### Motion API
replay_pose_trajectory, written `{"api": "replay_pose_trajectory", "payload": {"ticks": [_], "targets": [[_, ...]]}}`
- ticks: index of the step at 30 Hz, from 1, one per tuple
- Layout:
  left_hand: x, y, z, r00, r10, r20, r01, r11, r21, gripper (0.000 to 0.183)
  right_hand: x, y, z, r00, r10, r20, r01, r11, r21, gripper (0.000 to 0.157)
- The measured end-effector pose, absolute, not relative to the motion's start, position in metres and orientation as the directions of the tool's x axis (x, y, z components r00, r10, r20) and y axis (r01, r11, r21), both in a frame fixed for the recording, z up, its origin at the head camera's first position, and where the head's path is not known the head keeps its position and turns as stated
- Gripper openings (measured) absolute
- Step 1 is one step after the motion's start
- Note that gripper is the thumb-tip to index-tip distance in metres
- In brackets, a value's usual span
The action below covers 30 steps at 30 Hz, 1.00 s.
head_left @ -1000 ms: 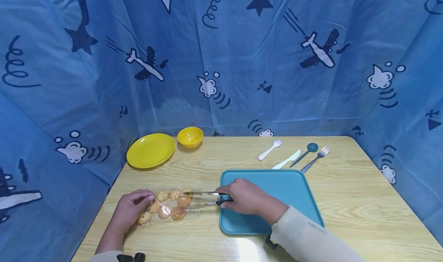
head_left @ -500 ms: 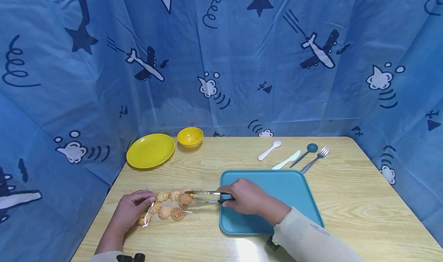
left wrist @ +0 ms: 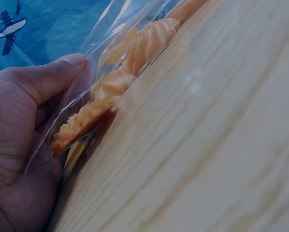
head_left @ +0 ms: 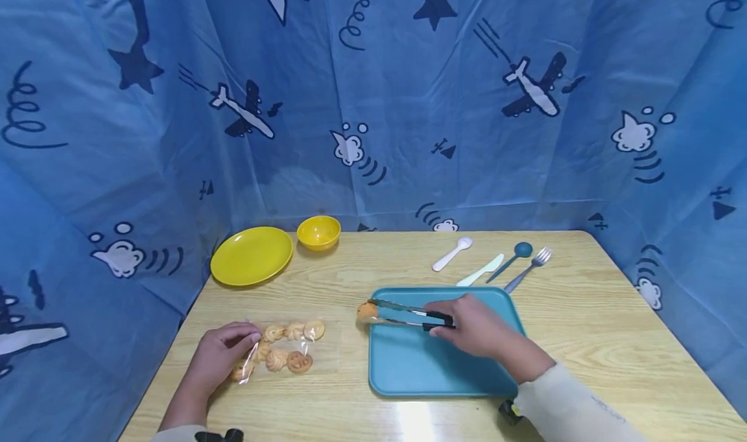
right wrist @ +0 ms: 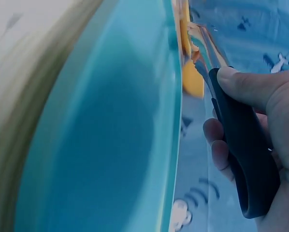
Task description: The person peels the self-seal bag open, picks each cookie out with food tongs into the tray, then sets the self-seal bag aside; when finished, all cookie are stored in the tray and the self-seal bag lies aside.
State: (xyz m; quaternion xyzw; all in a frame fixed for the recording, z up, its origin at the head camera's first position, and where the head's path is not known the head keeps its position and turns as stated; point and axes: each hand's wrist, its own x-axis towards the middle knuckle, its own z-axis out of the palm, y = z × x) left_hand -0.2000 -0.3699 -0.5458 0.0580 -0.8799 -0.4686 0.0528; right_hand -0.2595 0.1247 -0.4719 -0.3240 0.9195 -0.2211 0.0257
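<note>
My left hand [head_left: 217, 358] pinches the near-left edge of a clear plastic bag [head_left: 328, 345] that lies on the table. Several cookies [head_left: 277, 360] sit inside it, swirled and round ones; the left wrist view shows the thumb over the film beside a ridged cookie [left wrist: 81, 123]. My right hand [head_left: 481, 325] grips black-handled metal tongs [head_left: 439, 320] over the teal tray [head_left: 432, 371]. Held between the tongs' tips is a round cookie [head_left: 367, 311], at the tray's left edge. In the right wrist view the fingers wrap the black handle [right wrist: 246, 150].
A yellow plate [head_left: 251, 255] and a yellow bowl [head_left: 318, 233] stand at the back left. Behind the tray lie a white spoon [head_left: 449, 256], a pale knife [head_left: 481, 271], a dark teal spoon [head_left: 522, 250] and a fork [head_left: 530, 268]. Blue patterned cloth [head_left: 385, 105] surrounds the table.
The tongs have come out of the bag with a round cookie and moved right, up to the tray. My left hand has stayed on the bag.
</note>
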Motion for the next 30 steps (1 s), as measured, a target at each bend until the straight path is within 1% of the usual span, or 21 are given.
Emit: {"api": "replay_pose_trajectory", "payload": {"ticks": [4,10,18,24,27,30], "targets": [[-0.2,-0.371,-0.544,-0.988,-0.155,0.024,-0.064,0.542,0.838,0.029,-0.262,0.143,-0.476,-0.82,-0.566,0.092,-0.55,0.732,-0.402,0.042],[-0.199,-0.371,-0.545,-0.988,-0.152,0.013,-0.07,0.531,0.845,0.03,-0.265,0.154,-0.484,-0.826,-0.552,0.114,-0.55,0.748,-0.372,0.04],[-0.199,-0.372,-0.547,-0.989,-0.143,0.03,-0.052,0.537,0.842,0.03,-0.268,0.159,-0.489,-0.836,-0.537,0.115,-0.538,0.761,-0.363,0.041],[-0.199,-0.373,-0.548,-0.989,-0.139,0.041,-0.039,0.527,0.849,0.03,-0.266,0.154,-0.485,-0.854,-0.511,0.095,-0.505,0.775,-0.38,0.045],[-0.199,-0.372,-0.548,-0.989,-0.145,0.034,-0.049,0.531,0.846,0.03,-0.263,0.145,-0.48,-0.846,-0.521,0.114,-0.521,0.762,-0.384,0.044],[-0.2,-0.372,-0.547,-0.988,-0.15,0.023,-0.063,0.541,0.839,0.029,-0.259,0.131,-0.473,-0.812,-0.57,0.123,-0.569,0.727,-0.384,0.041]]}}
